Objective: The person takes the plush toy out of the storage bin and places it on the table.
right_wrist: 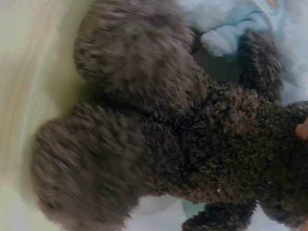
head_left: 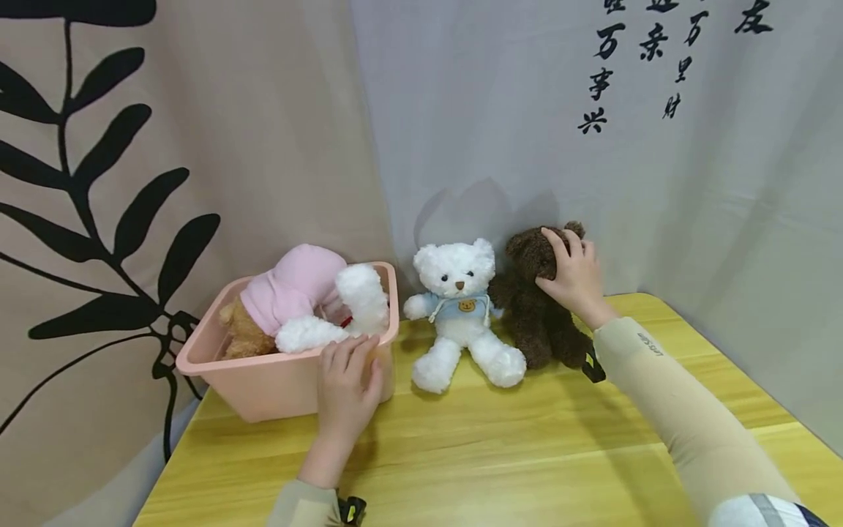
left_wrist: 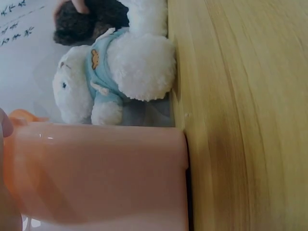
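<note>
My right hand (head_left: 576,278) grips the head of a dark brown teddy bear (head_left: 541,329), thumb on the face side and fingers over the top. The bear sits upright on the table against the curtain; its legs and body fill the right wrist view. Beside it sits a white teddy bear (head_left: 461,282) in a blue hooded top, facing forward. My left hand (head_left: 347,388) rests at the front right rim of a pink plastic bin (head_left: 283,384), fingers on the rim and thumb along the outer wall. Only a bit of that hand shows in the left wrist view.
In the bin lie a brown plush toy (head_left: 249,340) in a pink garment, head down, and a white plush toy (head_left: 364,293) with its legs up. The wooden table (head_left: 500,454) ends at a curtain (head_left: 276,132) printed with black leaves and characters.
</note>
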{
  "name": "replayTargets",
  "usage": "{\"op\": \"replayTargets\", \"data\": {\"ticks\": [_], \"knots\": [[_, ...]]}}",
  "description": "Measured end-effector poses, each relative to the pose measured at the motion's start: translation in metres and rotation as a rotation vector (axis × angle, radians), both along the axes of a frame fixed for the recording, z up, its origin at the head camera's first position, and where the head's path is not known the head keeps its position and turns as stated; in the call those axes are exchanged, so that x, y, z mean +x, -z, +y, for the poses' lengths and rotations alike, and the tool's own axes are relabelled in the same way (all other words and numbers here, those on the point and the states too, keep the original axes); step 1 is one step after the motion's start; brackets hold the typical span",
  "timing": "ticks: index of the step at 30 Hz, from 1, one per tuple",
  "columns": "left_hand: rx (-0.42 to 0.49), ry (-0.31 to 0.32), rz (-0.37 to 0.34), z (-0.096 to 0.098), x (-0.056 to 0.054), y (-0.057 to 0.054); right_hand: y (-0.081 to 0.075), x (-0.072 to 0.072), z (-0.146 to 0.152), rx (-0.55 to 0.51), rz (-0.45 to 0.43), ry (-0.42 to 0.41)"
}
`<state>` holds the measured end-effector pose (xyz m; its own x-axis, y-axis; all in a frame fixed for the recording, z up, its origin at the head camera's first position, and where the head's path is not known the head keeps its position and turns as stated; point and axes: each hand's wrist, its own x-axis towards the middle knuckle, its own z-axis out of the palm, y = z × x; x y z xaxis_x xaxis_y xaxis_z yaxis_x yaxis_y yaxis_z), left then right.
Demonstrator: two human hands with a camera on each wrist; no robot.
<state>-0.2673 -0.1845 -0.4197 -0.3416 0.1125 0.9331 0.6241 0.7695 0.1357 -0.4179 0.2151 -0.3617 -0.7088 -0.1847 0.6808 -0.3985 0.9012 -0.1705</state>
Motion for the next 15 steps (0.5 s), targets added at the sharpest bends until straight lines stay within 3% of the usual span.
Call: {"op": "replayTargets", "data": {"ticks": [7,15], "knots": [[-0.007,-0.007,0.005,0.001,-0.002,0.002,0.013,-0.015,-0.002,-0.048,-0.188,0.019],[-0.015,-0.008,0.023,0.002,-0.001,0.005,0.012,-0.017,-0.002,-0.090,-0.224,-0.002]]}}
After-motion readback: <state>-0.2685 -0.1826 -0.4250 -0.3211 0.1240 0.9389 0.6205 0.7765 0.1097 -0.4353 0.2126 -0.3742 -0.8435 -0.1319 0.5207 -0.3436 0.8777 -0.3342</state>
